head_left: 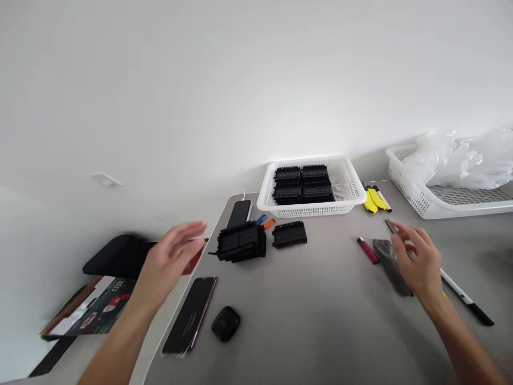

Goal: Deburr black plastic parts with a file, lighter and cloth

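My left hand (170, 262) is raised over the table's left edge, fingers stretched out and holding nothing. Right of it lies a stack of black ribbed plastic plates (239, 241); a single black plate (289, 234) lies beside the stack. My right hand (419, 264) hovers above a dark grey pouch (390, 262), its fingers curved with a gap to the thumb. A slim tool with a white shaft and black end (460, 294) lies partly hidden behind this hand. A dark strip shows by the fingertips; whether they touch it is unclear.
A white basket (312, 211) by the wall holds more black plates. At right, another basket (425, 208) contains clear plastic bags. Yellow-handled cutters (375, 200), a red lighter-like item (367, 251), a phone (190, 315), a black case (225, 323) and a power bank (239, 214) lie around.
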### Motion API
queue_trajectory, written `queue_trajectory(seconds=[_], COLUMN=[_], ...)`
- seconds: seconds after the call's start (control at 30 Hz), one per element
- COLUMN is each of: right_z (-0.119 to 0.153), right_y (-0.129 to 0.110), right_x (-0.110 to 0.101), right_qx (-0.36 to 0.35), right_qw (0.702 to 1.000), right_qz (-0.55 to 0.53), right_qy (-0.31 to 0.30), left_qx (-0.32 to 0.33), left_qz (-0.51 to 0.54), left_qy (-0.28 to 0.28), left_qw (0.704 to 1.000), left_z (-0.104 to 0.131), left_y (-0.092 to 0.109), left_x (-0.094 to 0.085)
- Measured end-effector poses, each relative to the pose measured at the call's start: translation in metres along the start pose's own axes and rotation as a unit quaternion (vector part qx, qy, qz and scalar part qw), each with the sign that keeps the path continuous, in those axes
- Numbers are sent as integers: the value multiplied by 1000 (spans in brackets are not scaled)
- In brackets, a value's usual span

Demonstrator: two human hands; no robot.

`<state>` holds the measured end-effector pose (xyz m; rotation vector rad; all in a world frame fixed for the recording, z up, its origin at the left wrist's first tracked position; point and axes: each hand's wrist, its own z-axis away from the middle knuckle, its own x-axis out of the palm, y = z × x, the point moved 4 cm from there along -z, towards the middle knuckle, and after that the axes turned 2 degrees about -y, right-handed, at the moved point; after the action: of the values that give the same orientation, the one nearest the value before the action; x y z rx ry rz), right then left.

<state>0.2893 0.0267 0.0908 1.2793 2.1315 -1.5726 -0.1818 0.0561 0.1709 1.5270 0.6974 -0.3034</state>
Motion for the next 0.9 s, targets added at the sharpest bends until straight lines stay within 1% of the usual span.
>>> queue_trajectory(seconds=[0.03, 0.07, 0.1, 0.13, 0.17, 0.2, 0.23, 0.27, 0.3, 0.37, 0.43, 0.47, 0.57, 0.7, 0.9], right_z=[30, 60, 89, 115, 139, 159, 175, 187, 195, 201, 198, 196, 192, 194, 195], right_y=[13, 26, 39, 52, 63, 73, 80, 86, 88, 90, 87, 85, 78, 79, 84], right_x=[-10, -16, -20, -22, -23, -22, -20, -20, -20, -20, -21, -20, -18, -17, -14], right_qx=[31, 62, 89, 109, 125, 135, 139, 137, 125, 110, 103, 92, 65, 42, 15], right_qw=[999, 998, 995, 993, 991, 990, 990, 990, 991, 992, 991, 992, 994, 993, 991], right_qz=[10, 22, 32, 42, 44, 39, 37, 26, 17, 5, -10, -15, -21, -14, 24], right_qy=[6, 8, 4, 7, 11, 6, 5, 19, 40, 66, 90, 84, 85, 106, 132], left_qx=[-36, -67, -93, -108, -116, -125, -134, -138, -132, -116, -103, -95, -88, -109, -128], left_qz=[-8, -31, -65, -105, -149, -195, -238, -281, -322, -388, -416, -420, -413, -374, -344], left_qy=[20, 31, 16, 17, 17, 3, -15, -30, -37, -36, -38, -42, -53, -57, -27], left_qw=[999, 997, 993, 988, 982, 973, 962, 949, 937, 914, 903, 901, 905, 919, 930], left_z=[17, 33, 45, 56, 64, 70, 74, 76, 78, 77, 74, 72, 69, 70, 74], left_y=[-31, -61, -91, -116, -137, -154, -167, -174, -178, -177, -171, -167, -160, -156, -160], left_x=[-9, -15, -15, -14, -12, -9, -4, 0, 4, 10, 15, 17, 20, 19, 18])
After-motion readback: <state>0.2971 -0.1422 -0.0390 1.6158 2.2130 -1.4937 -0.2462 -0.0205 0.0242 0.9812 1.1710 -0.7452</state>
